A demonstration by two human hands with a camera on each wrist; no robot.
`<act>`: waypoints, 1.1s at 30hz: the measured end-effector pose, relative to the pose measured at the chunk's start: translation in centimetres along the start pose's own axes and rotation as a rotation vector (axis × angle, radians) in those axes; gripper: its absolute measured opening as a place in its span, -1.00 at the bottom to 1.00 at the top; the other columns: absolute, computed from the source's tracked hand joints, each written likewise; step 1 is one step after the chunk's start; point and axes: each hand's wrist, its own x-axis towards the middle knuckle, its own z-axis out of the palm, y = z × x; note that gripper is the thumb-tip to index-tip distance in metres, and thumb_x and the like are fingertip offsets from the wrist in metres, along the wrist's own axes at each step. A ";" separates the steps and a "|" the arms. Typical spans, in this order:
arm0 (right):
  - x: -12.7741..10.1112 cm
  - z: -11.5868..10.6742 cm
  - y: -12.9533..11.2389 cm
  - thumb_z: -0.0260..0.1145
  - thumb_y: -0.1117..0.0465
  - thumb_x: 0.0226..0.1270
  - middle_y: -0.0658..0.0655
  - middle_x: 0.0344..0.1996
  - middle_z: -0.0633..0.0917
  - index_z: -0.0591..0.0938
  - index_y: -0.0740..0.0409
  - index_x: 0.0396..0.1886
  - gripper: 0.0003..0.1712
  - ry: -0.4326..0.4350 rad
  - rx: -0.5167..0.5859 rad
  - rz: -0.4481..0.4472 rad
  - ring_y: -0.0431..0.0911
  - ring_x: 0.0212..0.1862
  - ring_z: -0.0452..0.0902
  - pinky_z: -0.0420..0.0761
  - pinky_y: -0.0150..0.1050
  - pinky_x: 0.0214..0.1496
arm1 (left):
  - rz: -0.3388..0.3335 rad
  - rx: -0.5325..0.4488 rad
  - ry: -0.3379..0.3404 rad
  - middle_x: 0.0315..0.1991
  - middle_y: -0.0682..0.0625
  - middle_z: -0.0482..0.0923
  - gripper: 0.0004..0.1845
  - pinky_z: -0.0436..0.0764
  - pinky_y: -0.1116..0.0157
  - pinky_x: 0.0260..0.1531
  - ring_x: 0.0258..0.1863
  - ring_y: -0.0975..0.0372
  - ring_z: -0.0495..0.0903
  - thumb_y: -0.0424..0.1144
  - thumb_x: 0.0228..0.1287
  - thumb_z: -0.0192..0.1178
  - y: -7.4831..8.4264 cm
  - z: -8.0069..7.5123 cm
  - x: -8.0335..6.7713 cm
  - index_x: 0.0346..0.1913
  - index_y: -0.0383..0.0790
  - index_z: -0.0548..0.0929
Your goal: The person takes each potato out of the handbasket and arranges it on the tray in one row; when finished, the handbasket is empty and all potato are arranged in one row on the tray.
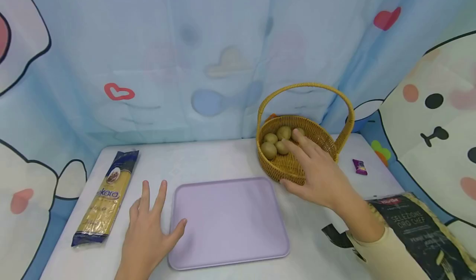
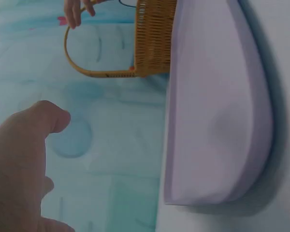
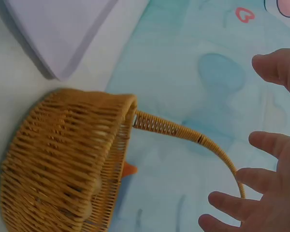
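Observation:
A tan wicker basket (image 1: 277,170) with a tall arched handle stands at the back right of the table. Several round, olive-brown, potato-like things (image 1: 268,150) lie in its left part. My right hand (image 1: 320,172) is over the basket's front, fingers spread and extended toward the round things; in the right wrist view it appears above the basket with nothing in its grasp. A shallow lilac tray (image 1: 230,226) lies flat in front of the basket. Beside the tray's left edge, my left hand (image 1: 148,226) is raised with fingers apart, holding nothing.
A yellow and blue pasta packet (image 1: 105,199) lies at the table's left. A small purple wrapped sweet (image 1: 359,167) sits right of the basket. At the front right is a black food bag (image 1: 416,226), partly behind my right sleeve. A printed blue curtain (image 1: 167,44) hangs behind the table.

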 end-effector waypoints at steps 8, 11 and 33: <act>2.3 -0.8 2.2 0.38 -0.19 0.10 0.22 0.46 0.20 0.25 0.05 0.48 0.00 -0.015 0.042 0.007 0.28 0.34 0.25 0.31 0.30 0.21 | -0.207 -0.237 -0.230 0.27 -0.29 0.32 0.04 0.58 0.07 -0.20 -0.21 0.02 0.58 0.20 0.17 0.28 -0.8 2.4 -1.7 0.57 0.02 -0.08; 3.3 -1.1 2.9 0.36 -0.19 0.14 0.24 0.44 0.22 0.23 0.06 0.49 -0.02 -0.039 0.075 0.016 0.26 0.36 0.22 0.29 0.28 0.23 | -0.280 -0.303 -0.289 0.11 -0.16 0.45 0.03 0.49 0.33 -0.46 -0.49 0.29 0.44 0.17 0.19 0.29 -0.9 3.0 -1.7 0.57 -0.06 -0.05; 8.8 0.7 7.6 0.39 -0.16 0.16 0.07 0.31 0.42 0.34 0.02 0.42 -0.13 -0.255 0.227 0.085 0.08 0.21 0.41 0.39 0.11 0.18 | -0.282 -0.330 -0.301 -0.42 0.12 0.40 -0.40 0.42 0.41 -0.58 -0.59 0.36 0.36 -0.36 0.12 0.30 -2.5 4.5 -1.8 0.27 -0.39 0.45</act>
